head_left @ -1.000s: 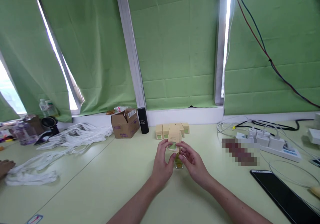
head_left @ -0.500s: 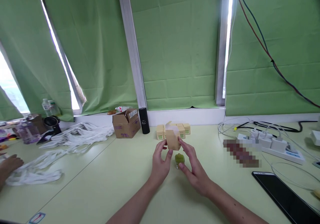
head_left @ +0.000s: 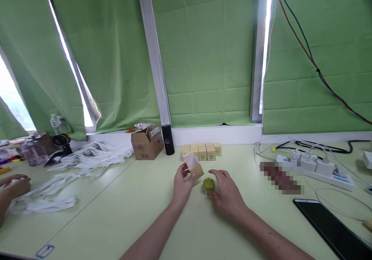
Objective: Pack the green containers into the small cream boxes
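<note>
My left hand (head_left: 183, 184) is closed on a small brown cardboard box (head_left: 197, 171), tilted, with its pale inner flap up. To the right of that box, a small glass jar with a green top (head_left: 208, 185) stands on the table. My right hand (head_left: 229, 192) is beside the jar, thumb and index finger apart. Its thumb tip is at the jar's lower right side; whether it touches cannot be told. Behind my hands stand several similar small boxes (head_left: 202, 151) in a group, some with green-framed labels.
A larger open carton (head_left: 147, 143) and a black cylinder (head_left: 167, 140) stand at the back. White straps (head_left: 90, 157) lie left, near another person's hand (head_left: 13, 188). On the right are a power strip (head_left: 334, 178), cables and a black tablet or phone (head_left: 331, 227).
The small box has moved left and lower and tipped over, now in my left hand alone. My right hand has let go of it and sits by the jar. The other person's hand has shifted.
</note>
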A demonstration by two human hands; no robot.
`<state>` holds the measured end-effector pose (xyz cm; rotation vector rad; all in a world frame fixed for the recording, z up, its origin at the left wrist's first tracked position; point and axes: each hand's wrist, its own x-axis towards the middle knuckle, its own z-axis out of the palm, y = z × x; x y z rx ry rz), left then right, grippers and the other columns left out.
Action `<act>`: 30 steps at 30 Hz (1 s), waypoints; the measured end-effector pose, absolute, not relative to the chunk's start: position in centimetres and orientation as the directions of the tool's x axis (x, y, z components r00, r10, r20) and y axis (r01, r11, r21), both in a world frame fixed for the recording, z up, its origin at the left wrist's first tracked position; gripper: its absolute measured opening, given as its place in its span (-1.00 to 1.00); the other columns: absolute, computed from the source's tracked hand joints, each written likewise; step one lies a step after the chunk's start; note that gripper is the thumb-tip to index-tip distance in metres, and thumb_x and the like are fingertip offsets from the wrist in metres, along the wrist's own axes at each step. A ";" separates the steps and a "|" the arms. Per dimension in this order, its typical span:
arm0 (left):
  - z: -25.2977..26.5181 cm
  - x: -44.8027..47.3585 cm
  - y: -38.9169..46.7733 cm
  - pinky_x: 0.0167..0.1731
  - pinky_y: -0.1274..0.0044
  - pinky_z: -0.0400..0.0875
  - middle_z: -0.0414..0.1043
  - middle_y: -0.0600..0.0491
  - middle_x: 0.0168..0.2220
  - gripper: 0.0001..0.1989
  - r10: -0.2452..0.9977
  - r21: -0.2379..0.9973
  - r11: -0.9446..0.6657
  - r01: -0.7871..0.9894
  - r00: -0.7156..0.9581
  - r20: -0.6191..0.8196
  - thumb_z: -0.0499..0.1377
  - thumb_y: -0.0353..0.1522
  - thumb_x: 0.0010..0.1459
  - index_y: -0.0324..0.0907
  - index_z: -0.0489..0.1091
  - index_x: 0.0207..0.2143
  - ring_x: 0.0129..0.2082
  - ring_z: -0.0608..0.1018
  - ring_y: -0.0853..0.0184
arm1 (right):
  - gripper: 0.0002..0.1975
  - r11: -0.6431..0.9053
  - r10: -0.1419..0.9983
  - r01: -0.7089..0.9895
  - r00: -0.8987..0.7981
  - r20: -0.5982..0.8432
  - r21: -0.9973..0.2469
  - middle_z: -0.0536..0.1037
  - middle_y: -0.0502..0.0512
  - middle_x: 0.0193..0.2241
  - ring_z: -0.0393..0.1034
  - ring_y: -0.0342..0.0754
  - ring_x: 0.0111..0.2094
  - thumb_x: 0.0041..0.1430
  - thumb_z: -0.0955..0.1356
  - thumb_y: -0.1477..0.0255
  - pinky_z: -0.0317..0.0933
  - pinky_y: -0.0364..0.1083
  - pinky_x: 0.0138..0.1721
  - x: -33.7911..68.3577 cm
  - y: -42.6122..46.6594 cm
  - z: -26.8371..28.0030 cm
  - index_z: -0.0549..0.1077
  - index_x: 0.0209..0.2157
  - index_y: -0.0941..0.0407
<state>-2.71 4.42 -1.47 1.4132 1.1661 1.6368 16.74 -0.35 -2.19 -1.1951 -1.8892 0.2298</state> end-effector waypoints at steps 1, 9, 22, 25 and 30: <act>-1.6 -2.8 4.6 -0.04 0.32 0.46 0.52 -0.18 0.03 -0.49 0.918 0.936 -0.345 0.064 -0.184 0.351 0.36 -0.38 -0.04 -0.22 0.40 0.00 -0.04 0.58 0.11 | -0.42 0.501 0.825 0.674 -0.184 0.534 -0.542 0.51 0.24 0.06 0.30 0.22 0.14 0.07 0.37 0.59 0.29 0.12 0.08 16.8 -0.3 -2.3 0.35 0.17 0.10; -2.8 -3.0 5.4 -0.08 0.32 0.51 0.58 -0.19 -0.02 -0.52 0.961 0.962 -0.258 0.093 -0.081 0.266 0.29 -0.58 -0.15 -0.26 0.48 -0.08 -0.08 0.63 0.05 | -0.49 0.358 0.911 0.753 -0.151 0.384 -0.552 0.55 0.16 -0.03 0.44 0.11 -0.01 0.10 0.37 0.60 0.27 -0.02 -0.09 17.2 0.0 -2.3 0.34 0.09 0.03; -0.9 -2.7 3.4 0.17 0.26 0.28 0.42 -0.08 0.06 -0.72 0.771 0.744 -0.591 0.313 -0.055 0.635 0.20 -0.43 0.11 -0.10 0.41 -0.09 0.15 0.45 0.13 | -0.50 0.313 0.926 0.747 -0.105 0.362 -0.586 0.56 0.11 -0.04 0.48 0.09 -0.09 0.06 0.38 0.56 0.23 -0.06 -0.21 18.0 0.9 -2.7 0.32 0.05 -0.02; -0.8 -2.6 3.4 0.20 0.28 0.25 0.44 -0.10 0.08 -0.80 0.778 0.733 -0.589 0.341 -0.006 0.628 0.17 -0.35 0.19 -0.11 0.53 -0.16 0.19 0.42 0.11 | -0.54 0.332 0.921 0.734 -0.117 0.371 -0.593 0.57 0.11 -0.05 0.49 0.09 -0.12 0.07 0.37 0.54 0.25 -0.04 -0.21 18.0 0.8 -2.6 0.33 0.03 -0.01; -1.2 -2.6 4.0 0.06 0.32 0.36 0.55 -0.14 0.07 -0.68 0.875 0.844 -0.450 0.292 -0.048 0.483 0.13 -0.24 0.27 -0.15 0.55 -0.04 0.10 0.52 0.11 | -0.54 0.369 0.905 0.692 -0.116 0.409 -0.621 0.58 0.10 -0.09 0.50 0.08 -0.16 0.06 0.35 0.56 0.29 -0.01 -0.20 18.3 1.1 -2.9 0.33 0.02 -0.01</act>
